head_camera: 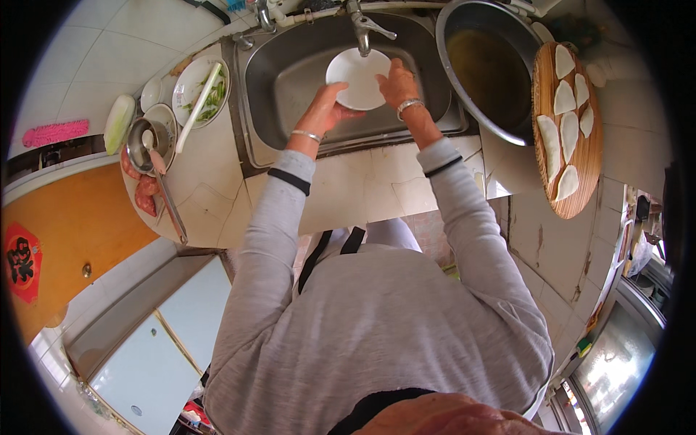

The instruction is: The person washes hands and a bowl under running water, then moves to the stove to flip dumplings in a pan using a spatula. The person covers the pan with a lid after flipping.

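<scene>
A round white bowl or dish [360,76] is held over the stainless steel sink [293,103], right below the metal faucet [363,32]. My left hand [333,106] grips its lower left rim, thumb on the inner side and fingers underneath. On the other side, my right hand [399,84] is at the right rim, its thumb apart from the fingers; whether it grips the rim or only touches it I cannot tell. Both wrists wear bracelets. No running water can be made out.
A large metal basin [443,49] with murky liquid stands right of the sink, beside a woven round tray [587,163] of dumplings. At left are a plate [182,81] with green vegetables, a metal ladle or pot [133,144], reddish meat or sausage pieces [145,198] and a pale green vegetable [119,122].
</scene>
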### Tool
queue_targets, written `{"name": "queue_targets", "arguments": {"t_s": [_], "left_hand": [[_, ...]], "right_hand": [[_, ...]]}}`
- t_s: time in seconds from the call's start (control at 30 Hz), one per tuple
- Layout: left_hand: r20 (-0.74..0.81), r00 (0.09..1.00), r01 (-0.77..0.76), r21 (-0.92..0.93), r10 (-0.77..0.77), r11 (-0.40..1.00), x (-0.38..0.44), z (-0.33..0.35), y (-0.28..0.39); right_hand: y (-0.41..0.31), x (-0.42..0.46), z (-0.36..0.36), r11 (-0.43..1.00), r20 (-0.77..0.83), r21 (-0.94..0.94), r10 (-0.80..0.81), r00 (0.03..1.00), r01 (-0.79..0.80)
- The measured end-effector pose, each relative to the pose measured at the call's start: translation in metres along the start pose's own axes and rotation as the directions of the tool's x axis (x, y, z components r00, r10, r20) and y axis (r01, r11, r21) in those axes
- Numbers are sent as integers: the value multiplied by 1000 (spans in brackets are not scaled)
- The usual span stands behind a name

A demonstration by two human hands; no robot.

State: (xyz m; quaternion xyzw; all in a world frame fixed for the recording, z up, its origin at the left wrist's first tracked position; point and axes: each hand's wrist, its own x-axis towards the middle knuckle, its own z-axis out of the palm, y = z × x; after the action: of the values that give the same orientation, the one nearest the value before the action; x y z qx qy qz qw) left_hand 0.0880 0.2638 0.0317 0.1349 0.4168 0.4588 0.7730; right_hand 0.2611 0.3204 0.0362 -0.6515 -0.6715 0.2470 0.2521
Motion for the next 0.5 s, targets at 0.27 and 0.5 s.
{"name": "queue_targets", "arguments": {"t_s": [0.27,0.5], "left_hand": [[-319,699,-387,584,640,714,33,-3,-46],[-238,394,-526,734,888,430,48,7,-58]], "right_hand": [[24,-6,87,954,270,49,272,924,-296],[33,-1,89,974,183,-216,102,978,-62]]}}
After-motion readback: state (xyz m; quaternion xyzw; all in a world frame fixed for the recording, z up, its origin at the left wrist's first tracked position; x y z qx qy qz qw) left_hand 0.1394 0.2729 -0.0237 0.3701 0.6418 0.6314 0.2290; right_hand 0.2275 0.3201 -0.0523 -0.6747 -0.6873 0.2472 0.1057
